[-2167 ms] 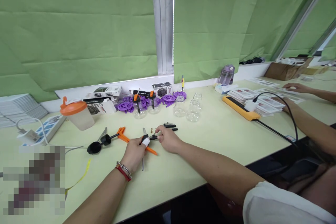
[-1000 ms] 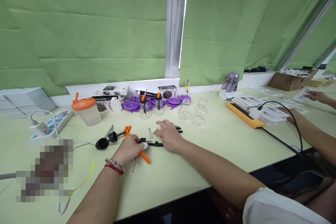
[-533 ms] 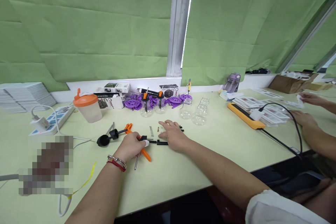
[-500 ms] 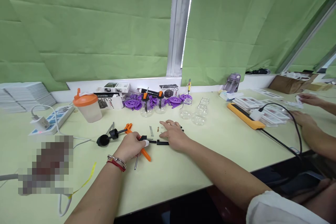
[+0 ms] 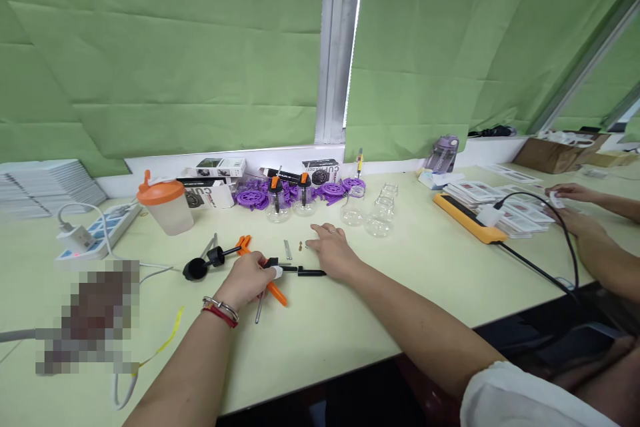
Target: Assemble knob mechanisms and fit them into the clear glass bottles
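A: Item one, the person's hands?
B: Left hand (image 5: 249, 278), bracelets at the wrist, fingers curled and pinching a small black part (image 5: 273, 264) with a white tip; it rests on the table (image 5: 320, 340) over an orange tool (image 5: 273, 290). Right hand (image 5: 333, 252), palm down, fingers spread flat on the table, gripping nothing.

A: Item two, things about the hands?
B: Thin black rod (image 5: 305, 272), lying just near of the right hand, its left end by the black part. Two metal pins (image 5: 287, 249) and tiny brown bits (image 5: 300, 246), just left of the right hand's fingertips. Black knobbed piece (image 5: 200, 265) on an orange clamp, left of the left hand.

A: Item three, far side?
B: Orange-lidded cup (image 5: 163, 203), far left. Purple wheels (image 5: 253, 198), glass jars (image 5: 373, 210) and small boxes (image 5: 213, 167) along the window ledge.

A: Item four, right?
B: Yellow power strip (image 5: 463, 217); stacked cards (image 5: 467, 192); another person's hands (image 5: 573, 217) at the cards.
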A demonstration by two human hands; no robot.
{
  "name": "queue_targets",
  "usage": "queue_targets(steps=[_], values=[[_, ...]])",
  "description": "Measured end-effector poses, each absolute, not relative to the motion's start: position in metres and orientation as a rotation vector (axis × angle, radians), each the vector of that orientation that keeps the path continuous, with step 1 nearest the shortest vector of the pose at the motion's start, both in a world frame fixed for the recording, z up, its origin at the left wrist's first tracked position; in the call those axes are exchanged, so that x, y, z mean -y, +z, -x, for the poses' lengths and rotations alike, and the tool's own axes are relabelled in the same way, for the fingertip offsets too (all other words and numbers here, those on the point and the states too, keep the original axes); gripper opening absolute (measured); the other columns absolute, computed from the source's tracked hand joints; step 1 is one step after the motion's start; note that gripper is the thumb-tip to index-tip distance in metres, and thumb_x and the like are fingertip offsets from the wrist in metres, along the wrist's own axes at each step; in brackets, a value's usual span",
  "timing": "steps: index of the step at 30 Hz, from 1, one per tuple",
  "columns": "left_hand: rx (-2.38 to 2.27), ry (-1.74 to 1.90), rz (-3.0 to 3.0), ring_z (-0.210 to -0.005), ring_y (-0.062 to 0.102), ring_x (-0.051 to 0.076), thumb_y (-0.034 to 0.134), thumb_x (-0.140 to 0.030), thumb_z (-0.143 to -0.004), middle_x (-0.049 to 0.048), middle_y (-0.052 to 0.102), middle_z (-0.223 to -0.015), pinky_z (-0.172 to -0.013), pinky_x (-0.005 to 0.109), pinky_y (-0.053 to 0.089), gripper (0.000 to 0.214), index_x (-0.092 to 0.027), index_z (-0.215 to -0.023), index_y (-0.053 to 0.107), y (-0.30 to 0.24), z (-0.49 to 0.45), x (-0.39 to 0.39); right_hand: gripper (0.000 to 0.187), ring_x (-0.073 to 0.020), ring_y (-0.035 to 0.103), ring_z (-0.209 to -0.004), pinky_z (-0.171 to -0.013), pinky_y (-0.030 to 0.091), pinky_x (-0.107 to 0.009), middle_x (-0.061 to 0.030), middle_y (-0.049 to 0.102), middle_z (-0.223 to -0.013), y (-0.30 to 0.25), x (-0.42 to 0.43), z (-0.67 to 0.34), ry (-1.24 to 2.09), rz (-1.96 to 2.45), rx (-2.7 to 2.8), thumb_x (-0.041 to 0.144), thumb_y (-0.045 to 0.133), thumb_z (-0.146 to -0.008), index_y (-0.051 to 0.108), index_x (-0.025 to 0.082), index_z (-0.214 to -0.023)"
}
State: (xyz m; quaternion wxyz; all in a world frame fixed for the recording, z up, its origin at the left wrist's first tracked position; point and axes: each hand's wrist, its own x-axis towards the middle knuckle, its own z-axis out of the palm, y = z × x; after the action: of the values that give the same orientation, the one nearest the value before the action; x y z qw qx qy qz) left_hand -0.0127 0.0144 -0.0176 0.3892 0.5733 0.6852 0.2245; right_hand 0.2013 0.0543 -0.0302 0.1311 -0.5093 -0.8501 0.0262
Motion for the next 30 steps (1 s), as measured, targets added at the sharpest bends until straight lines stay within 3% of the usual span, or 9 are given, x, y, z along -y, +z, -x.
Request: queue_targets(steps=[3, 6, 12, 16, 20, 22, 26, 30], values=[[-1.761, 0.565, -1.494, -0.043, 0.052, 0.016, 0.059, -0.034, -0.068, -0.0006, 0.053, -0.053, -0.039, 0.026, 0.039, 0.023, -0.018, -0.081, 0.050, -0.020, 0.015, -0.016, 0.027, -0.0218, 0.048, -0.102, -0.087, 0.032, -0.035, -0.0085, 0.062, -0.111, -0.027, -0.041, -0.207, 0.154, 1.412, 2.405, 0.023, 0.045, -0.089, 0.069, 0.021, -0.099], [-1.825, 0.568, -1.597, -0.050, 0.056, 0.017, 0.058, -0.038, -0.068, 0.0018, 0.057, -0.059, -0.044, 0.027, 0.040, 0.024, -0.018, -0.079, 0.052, -0.023, 0.018, -0.017, 0.023, -0.0206, 0.053, -0.087, -0.077, 0.036, -0.031, -0.0073, 0.065, -0.087, -0.028, -0.025, -0.213, 0.249, 1.362, 2.487, 0.036, 0.055, -0.085, 0.070, 0.019, -0.089], [-2.058, 0.462, -1.860, -0.066, 0.061, 0.022, 0.056, -0.052, -0.068, 0.0070, 0.063, -0.072, -0.052, 0.030, 0.040, 0.033, -0.019, -0.074, 0.055, -0.011, 0.019, -0.012, 0.017, -0.0183, 0.056, -0.077, -0.066, 0.037, -0.028, -0.0054, 0.064, -0.084, -0.035, -0.012, -0.233, 0.362, 1.503, 2.324, 0.030, 0.056, -0.081, 0.068, 0.019, -0.079], [-2.238, 0.350, -1.912, -0.076, 0.061, 0.026, 0.052, -0.054, -0.070, 0.0089, 0.064, -0.080, -0.053, 0.030, 0.039, 0.040, -0.018, -0.086, 0.058, 0.003, 0.012, -0.004, 0.017, -0.0166, 0.056, -0.069, -0.061, 0.038, -0.027, -0.0035, 0.065, -0.077, -0.034, -0.015, -0.252, 0.599, 1.571, 2.073, 0.033, 0.057, -0.078, 0.068, 0.020, -0.080], [-2.318, 0.470, -2.187, -0.083, 0.061, 0.025, 0.049, -0.043, -0.077, 0.0107, 0.061, -0.103, -0.057, 0.031, 0.040, 0.039, -0.018, -0.105, 0.057, -0.001, -0.006, 0.004, 0.019, -0.0151, 0.056, -0.066, -0.060, 0.041, -0.026, -0.0022, 0.065, -0.074, -0.038, -0.021, -0.263, 0.794, 1.505, 1.840, 0.033, 0.058, -0.075, 0.068, 0.019, -0.082], [-2.152, 0.546, -2.430, -0.083, 0.060, 0.022, 0.043, -0.036, -0.084, 0.0089, 0.060, -0.105, -0.060, 0.030, 0.041, 0.033, -0.018, -0.108, 0.057, -0.007, -0.019, 0.008, 0.019, -0.0141, 0.054, -0.064, -0.059, 0.040, -0.026, -0.0014, 0.064, -0.072, -0.042, -0.024, -0.264, 0.832, 1.480, 1.782, 0.032, 0.058, -0.074, 0.069, 0.019, -0.082], [-1.785, 0.403, -2.813, -0.082, 0.058, 0.019, 0.040, -0.016, -0.085, 0.0062, 0.060, -0.096, -0.062, 0.029, 0.040, 0.025, -0.019, -0.096, 0.061, -0.015, -0.045, 0.015, 0.019, -0.0131, 0.052, -0.062, -0.059, 0.040, -0.025, -0.0010, 0.064, -0.071, -0.048, -0.030, -0.264, 0.903, 1.441, 1.706, 0.030, 0.059, -0.070, 0.069, 0.018, -0.080], [-1.674, 0.298, -2.959, -0.083, 0.055, 0.022, 0.046, -0.010, -0.080, 0.0073, 0.060, -0.087, -0.071, 0.034, 0.039, 0.018, -0.017, -0.083, 0.062, -0.019, -0.058, 0.012, 0.017, -0.0129, 0.053, -0.062, -0.060, 0.041, -0.025, -0.0016, 0.063, -0.070, -0.050, -0.031, -0.264, 0.999, 1.406, 1.629, 0.027, 0.061, -0.068, 0.069, 0.016, -0.079]])
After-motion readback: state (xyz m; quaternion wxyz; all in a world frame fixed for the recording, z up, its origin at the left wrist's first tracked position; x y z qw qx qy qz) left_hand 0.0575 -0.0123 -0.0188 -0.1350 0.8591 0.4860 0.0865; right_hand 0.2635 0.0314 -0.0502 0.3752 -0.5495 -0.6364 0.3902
